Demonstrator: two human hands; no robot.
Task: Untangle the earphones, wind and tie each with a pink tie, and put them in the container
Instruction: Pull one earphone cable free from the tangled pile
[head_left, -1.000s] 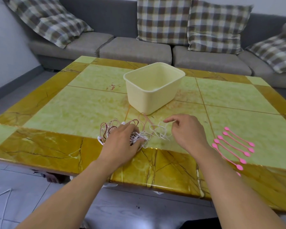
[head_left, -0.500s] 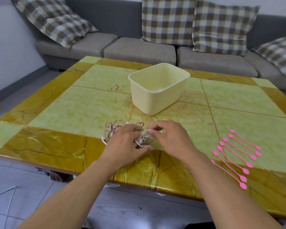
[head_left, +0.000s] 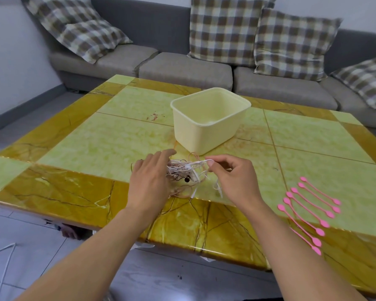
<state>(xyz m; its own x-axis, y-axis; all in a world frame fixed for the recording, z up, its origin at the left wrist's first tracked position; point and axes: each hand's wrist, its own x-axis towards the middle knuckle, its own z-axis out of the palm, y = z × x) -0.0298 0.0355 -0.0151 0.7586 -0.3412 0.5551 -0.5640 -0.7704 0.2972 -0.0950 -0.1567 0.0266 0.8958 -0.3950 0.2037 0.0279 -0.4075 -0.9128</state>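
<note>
Here, the left hand (head_left: pixel 149 177) rests relaxed on the tangled earphones (head_left: pixel 183 172) near the worktop's (head_left: pixel 96 148) front edge, while the right hand (head_left: pixel 232 177) pinches a white cable (head_left: pixel 199 162) running leftward into the tangle.

The left hand (head_left: pixel 149 181) hides part of the earphone tangle (head_left: pixel 183 172).

Pink ties (head_left: pixel 308 211), cream container (head_left: pixel 206 124), yellow-green marbled table (head_left: pixel 74 170), checked cushions (head_left: pixel 224 29).

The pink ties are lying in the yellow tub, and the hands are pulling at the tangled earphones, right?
Not quite. The head view shows the pink ties lying on the table, right of the hands, not in the yellow tub. The hands are working the tangled earphones.
</note>
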